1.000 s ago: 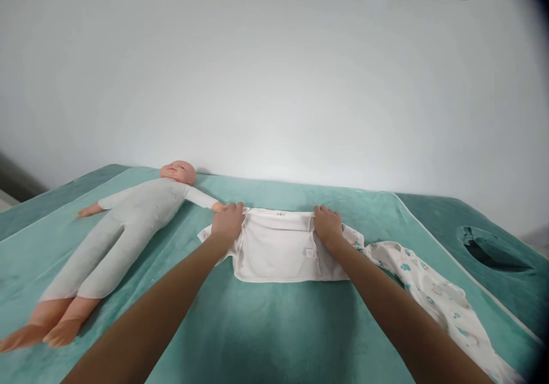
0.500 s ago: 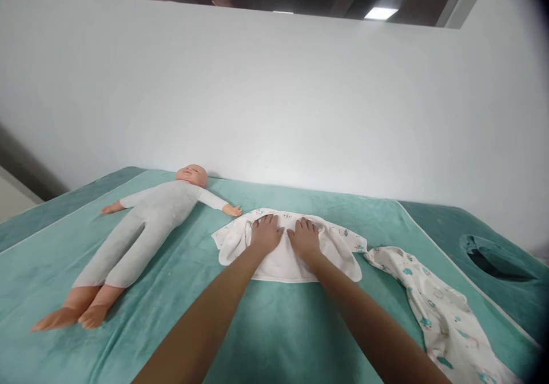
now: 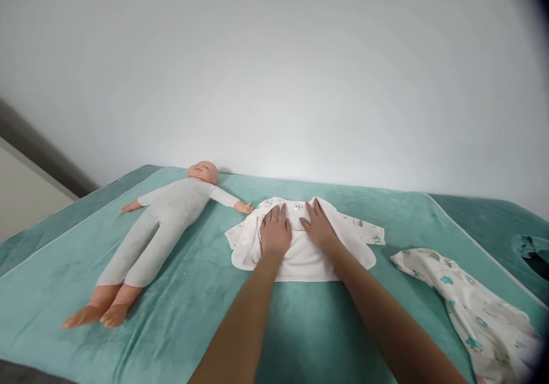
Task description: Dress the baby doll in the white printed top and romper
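A white baby shirt (image 3: 309,269) lies spread open on the green sheet, its inside facing up and its printed sleeves stretched out to both sides. My left hand (image 3: 275,234) rests flat on the shirt's left half below the collar, fingers extended. On the right half, near the collar, lies my right hand (image 3: 319,226) with its fingers spread over the folded front edge. Between the two hands a small label shows at the neckline. Left of the shirt, a baby doll (image 3: 171,209) in a pale grey suit lies on its back, one hand close to the shirt's left sleeve.
Printed white baby pants (image 3: 476,309) lie rumpled at the right. The green sheet (image 3: 206,315) covers the bed surface, with a dark opening (image 3: 538,261) in the cloth at the far right. A white wall (image 3: 274,86) rises behind.
The view has tilted down and shifted left. My right hand has moved up toward the collar with its fingers more spread. My left hand stays on the shirt, which now shows a gap from the pants.
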`<move>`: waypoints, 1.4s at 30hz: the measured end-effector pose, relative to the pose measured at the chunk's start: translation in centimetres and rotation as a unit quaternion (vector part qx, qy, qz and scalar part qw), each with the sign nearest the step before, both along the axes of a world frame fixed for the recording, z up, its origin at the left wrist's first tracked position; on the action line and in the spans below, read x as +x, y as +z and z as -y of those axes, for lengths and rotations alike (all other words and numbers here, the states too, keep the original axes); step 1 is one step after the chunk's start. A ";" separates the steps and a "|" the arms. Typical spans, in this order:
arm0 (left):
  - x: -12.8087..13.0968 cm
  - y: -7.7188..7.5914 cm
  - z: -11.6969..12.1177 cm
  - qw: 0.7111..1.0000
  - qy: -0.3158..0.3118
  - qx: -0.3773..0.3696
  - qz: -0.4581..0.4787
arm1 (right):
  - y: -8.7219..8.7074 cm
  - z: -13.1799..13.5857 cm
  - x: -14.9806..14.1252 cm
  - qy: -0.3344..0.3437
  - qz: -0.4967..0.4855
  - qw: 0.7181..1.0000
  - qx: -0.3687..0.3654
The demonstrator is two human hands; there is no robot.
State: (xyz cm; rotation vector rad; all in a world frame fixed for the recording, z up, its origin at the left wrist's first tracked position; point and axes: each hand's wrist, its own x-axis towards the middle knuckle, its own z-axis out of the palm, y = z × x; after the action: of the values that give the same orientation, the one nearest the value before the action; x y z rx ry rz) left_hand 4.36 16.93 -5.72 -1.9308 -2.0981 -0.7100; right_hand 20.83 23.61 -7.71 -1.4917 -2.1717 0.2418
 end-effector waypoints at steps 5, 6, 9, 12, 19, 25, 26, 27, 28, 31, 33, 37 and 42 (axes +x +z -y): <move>0.3 0.6 0.3 1.000 -0.003 -0.019 -0.011 | 1.0 -0.8 1.2 0.000 -0.052 0.998 -0.029; 0.3 0.7 0.4 1.000 -0.002 -0.018 -0.013 | 1.3 -0.4 1.1 -0.001 -0.054 0.999 -0.007; 0.5 1.3 0.5 1.000 0.020 -0.004 -0.016 | 2.1 1.4 0.4 0.013 -0.046 0.996 0.075; 0.7 1.7 0.5 0.999 0.043 -0.008 -0.012 | 2.5 2.5 -0.3 0.020 -0.046 0.995 0.085; 1.0 1.4 -0.5 0.997 0.051 -0.055 0.008 | 2.5 1.8 -0.8 -0.017 0.004 0.999 -0.028; 1.0 0.5 -1.5 0.993 0.054 -0.097 0.029 | 1.5 1.6 -3.6 -0.042 0.091 0.995 -0.016; 1.0 0.4 -1.6 0.993 0.052 -0.104 0.031 | 1.3 1.6 -3.9 -0.044 0.094 0.995 -0.011; 0.9 0.4 -1.6 0.992 0.050 -0.109 0.032 | 1.1 1.6 -4.0 -0.041 0.094 0.995 -0.009; 0.9 0.4 -1.6 0.992 0.047 -0.112 0.032 | 1.0 1.7 -4.1 -0.032 0.094 0.995 -0.010; 0.9 0.7 -1.5 0.991 0.044 -0.121 0.028 | 1.2 2.3 -3.5 0.003 0.088 0.996 -0.021; 0.8 1.0 -1.3 0.990 0.041 -0.132 0.026 | 1.5 3.1 -3.1 0.002 0.084 0.996 -0.024; 0.7 0.9 -0.4 0.989 0.017 -0.149 0.010 | 1.7 5.4 -2.6 -0.029 0.099 0.994 -0.034; 0.8 -0.1 1.8 0.990 -0.016 -0.139 -0.012 | 1.1 8.1 -2.1 -0.041 0.134 0.990 -0.032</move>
State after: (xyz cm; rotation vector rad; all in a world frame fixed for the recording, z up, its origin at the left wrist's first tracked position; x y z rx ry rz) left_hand 5.17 15.15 -5.86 -2.1025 -2.2576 -0.4136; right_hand 18.77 15.48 -6.63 -1.7313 -2.3205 0.0860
